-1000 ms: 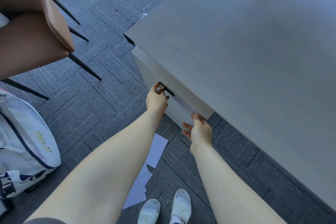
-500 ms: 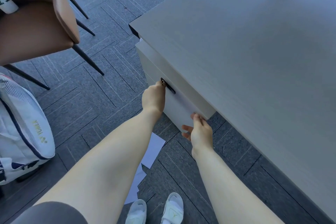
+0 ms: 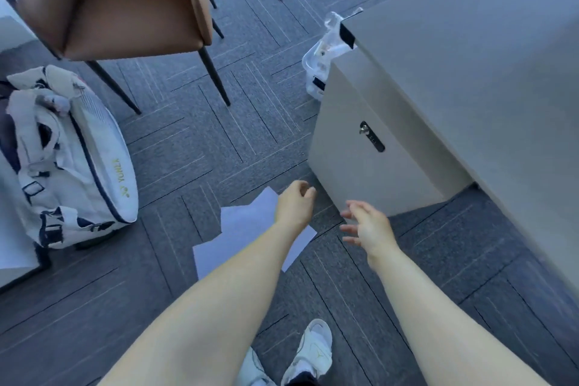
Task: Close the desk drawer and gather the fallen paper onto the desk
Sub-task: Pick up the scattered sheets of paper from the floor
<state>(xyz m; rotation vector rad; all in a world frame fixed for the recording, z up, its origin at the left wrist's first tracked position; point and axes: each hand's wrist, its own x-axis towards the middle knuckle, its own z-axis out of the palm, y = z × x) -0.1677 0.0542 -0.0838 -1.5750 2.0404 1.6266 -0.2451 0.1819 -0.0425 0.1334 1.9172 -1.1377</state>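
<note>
The desk (image 3: pixel 470 50) is pale grey with a faint wood grain, and its drawer front (image 3: pixel 369 150) is a lighter beige-grey with a black lock plate (image 3: pixel 372 136). The carpet (image 3: pixel 194 141) is dark grey with thin pale stripes in a block pattern. The paper sheets (image 3: pixel 247 226) are white. The chair (image 3: pixel 125 3) is brown with black legs. The bag (image 3: pixel 72 160) is white with navy trim and gold lettering. The shoes (image 3: pixel 313 351) are white.

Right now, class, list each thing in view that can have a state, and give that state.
Drawer: shut flush.
Paper sheets: on the carpet, overlapping, not gathered.
Left hand: empty, fingers curled, above the sheets.
Right hand: empty, fingers spread.
Sports bag: lying on the floor.
</note>
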